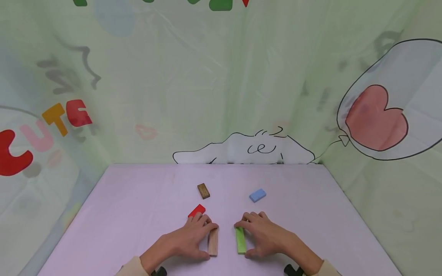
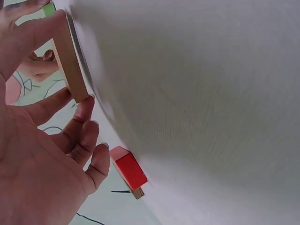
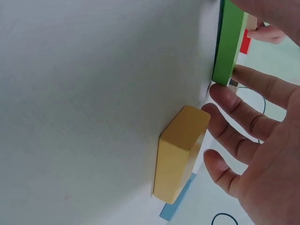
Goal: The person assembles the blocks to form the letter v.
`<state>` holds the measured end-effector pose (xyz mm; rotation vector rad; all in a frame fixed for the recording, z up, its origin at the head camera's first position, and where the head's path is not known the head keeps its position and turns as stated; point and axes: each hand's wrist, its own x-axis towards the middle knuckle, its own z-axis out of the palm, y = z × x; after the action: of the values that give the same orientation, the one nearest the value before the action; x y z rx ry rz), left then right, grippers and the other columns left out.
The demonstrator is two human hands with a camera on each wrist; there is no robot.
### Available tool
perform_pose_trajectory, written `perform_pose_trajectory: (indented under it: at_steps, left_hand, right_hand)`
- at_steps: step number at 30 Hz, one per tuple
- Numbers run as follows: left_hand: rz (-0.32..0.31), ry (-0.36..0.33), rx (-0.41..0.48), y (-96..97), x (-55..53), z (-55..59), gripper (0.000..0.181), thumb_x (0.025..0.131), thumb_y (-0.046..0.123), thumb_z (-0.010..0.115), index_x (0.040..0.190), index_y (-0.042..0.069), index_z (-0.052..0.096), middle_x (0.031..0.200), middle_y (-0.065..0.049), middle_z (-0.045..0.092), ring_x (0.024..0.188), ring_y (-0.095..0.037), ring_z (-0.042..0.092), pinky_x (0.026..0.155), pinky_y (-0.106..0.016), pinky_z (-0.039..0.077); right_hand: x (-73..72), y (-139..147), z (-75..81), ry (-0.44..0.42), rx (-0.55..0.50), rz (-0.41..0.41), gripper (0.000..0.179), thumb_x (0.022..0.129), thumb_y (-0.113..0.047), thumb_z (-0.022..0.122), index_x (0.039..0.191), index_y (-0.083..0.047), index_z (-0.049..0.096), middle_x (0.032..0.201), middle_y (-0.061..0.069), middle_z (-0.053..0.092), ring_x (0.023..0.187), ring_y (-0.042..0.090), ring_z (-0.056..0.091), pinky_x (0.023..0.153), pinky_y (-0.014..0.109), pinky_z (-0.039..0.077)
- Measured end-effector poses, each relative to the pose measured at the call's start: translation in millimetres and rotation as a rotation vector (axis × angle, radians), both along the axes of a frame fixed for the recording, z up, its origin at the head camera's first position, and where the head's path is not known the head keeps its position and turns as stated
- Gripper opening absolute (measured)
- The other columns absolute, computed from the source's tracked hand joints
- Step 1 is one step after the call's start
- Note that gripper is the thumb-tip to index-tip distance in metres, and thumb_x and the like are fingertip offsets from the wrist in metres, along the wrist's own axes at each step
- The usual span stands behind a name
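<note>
My left hand (image 1: pixel 190 239) holds a pale wooden block (image 1: pixel 213 243) lengthwise, thumb at its near end and fingertips at its far end. Across a narrow gap, my right hand (image 1: pixel 267 234) grips a light green block (image 1: pixel 240 241) by its two ends in the same way. The two blocks stand roughly parallel and apart. Just beyond the left fingers lies a red block (image 1: pixel 197 210). In the right wrist view a yellow block (image 3: pixel 180 150) sits close to the right fingertips; that hand hides it in the head view.
Farther back on the pale table (image 1: pixel 138 203) lie a dark brown block (image 1: pixel 203 191) and a blue block (image 1: pixel 257 195). A printed cloth (image 1: pixel 193 84) hangs behind the table's back edge and along both sides.
</note>
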<state>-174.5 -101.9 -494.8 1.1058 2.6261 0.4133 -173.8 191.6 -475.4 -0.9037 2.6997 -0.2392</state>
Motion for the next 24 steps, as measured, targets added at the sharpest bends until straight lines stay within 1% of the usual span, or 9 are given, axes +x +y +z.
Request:
perform_pose_trajectory:
  at_steps: [3, 6, 9, 11, 15, 18, 24]
  left_hand:
    - [0.047, -0.025, 0.015, -0.1, -0.9, -1.6, 0.075, 0.087, 0.045, 0.082, 0.151, 0.018, 0.052, 0.135, 0.004, 0.051, 0.122, -0.01, 0.039, 0.104, -0.031, 0.047]
    - [0.112, -0.075, 0.04, -0.1, -1.7, -3.5, 0.078, 0.086, 0.045, 0.083, 0.152, 0.019, 0.051, 0.136, 0.004, 0.051, 0.12, -0.009, 0.042, 0.097, -0.025, 0.053]
    - [0.167, -0.111, 0.062, 0.0, -2.6, -4.2, 0.081, 0.084, 0.044, 0.085, 0.154, 0.021, 0.051, 0.14, 0.002, 0.05, 0.116, -0.008, 0.047, 0.094, -0.025, 0.056]
    - [0.186, -0.121, 0.075, 0.6, -3.7, -3.6, 0.082, 0.084, 0.043, 0.086, 0.154, 0.021, 0.05, 0.14, 0.001, 0.049, 0.112, -0.007, 0.05, 0.092, -0.025, 0.056]
    - [0.202, -0.122, 0.105, 1.7, -5.4, -3.2, 0.082, 0.084, 0.04, 0.086, 0.154, 0.018, 0.05, 0.136, 0.001, 0.049, 0.104, -0.005, 0.052, 0.088, -0.023, 0.052]
    - [0.206, -0.112, 0.119, 3.7, -6.7, -3.7, 0.083, 0.084, 0.04, 0.086, 0.154, 0.016, 0.05, 0.134, 0.001, 0.049, 0.104, -0.004, 0.051, 0.088, -0.023, 0.051]
    - [0.202, -0.094, 0.116, 11.3, -11.7, -4.0, 0.081, 0.085, 0.04, 0.085, 0.153, 0.012, 0.052, 0.133, 0.0, 0.051, 0.103, -0.004, 0.052, 0.089, -0.022, 0.053]
  right_hand:
    - [-1.3, -0.6, -1.3, 0.003, -0.008, -0.002, 0.074, 0.076, -0.055, 0.09, 0.139, -0.028, 0.063, 0.121, -0.007, 0.059, 0.109, 0.014, 0.055, 0.103, 0.052, 0.044]
    - [-2.4, -1.3, -3.3, 0.011, -0.021, -0.016, 0.075, 0.076, -0.054, 0.09, 0.14, -0.026, 0.063, 0.122, -0.006, 0.059, 0.11, 0.015, 0.055, 0.102, 0.052, 0.044]
    - [-3.2, -2.4, -4.8, 0.012, -0.043, -0.048, 0.075, 0.076, -0.052, 0.091, 0.14, -0.024, 0.063, 0.123, -0.005, 0.059, 0.111, 0.016, 0.055, 0.1, 0.05, 0.044]
    - [-3.3, -2.5, -5.1, 0.01, -0.06, -0.073, 0.076, 0.075, -0.051, 0.092, 0.14, -0.023, 0.063, 0.123, -0.005, 0.058, 0.11, 0.015, 0.055, 0.099, 0.049, 0.044]
    - [-3.6, -2.4, -5.2, 0.013, -0.095, -0.104, 0.077, 0.074, -0.048, 0.094, 0.139, -0.021, 0.064, 0.121, -0.004, 0.058, 0.107, 0.014, 0.054, 0.095, 0.045, 0.041]
    - [-4.0, -2.1, -5.0, 0.032, -0.112, -0.112, 0.078, 0.073, -0.046, 0.095, 0.139, -0.019, 0.064, 0.12, -0.003, 0.059, 0.106, 0.014, 0.055, 0.093, 0.044, 0.04]
    - [-5.9, -1.9, -5.8, 0.055, -0.121, -0.137, 0.081, 0.072, -0.046, 0.096, 0.14, -0.016, 0.064, 0.117, 0.0, 0.06, 0.104, 0.016, 0.056, 0.094, 0.047, 0.042]
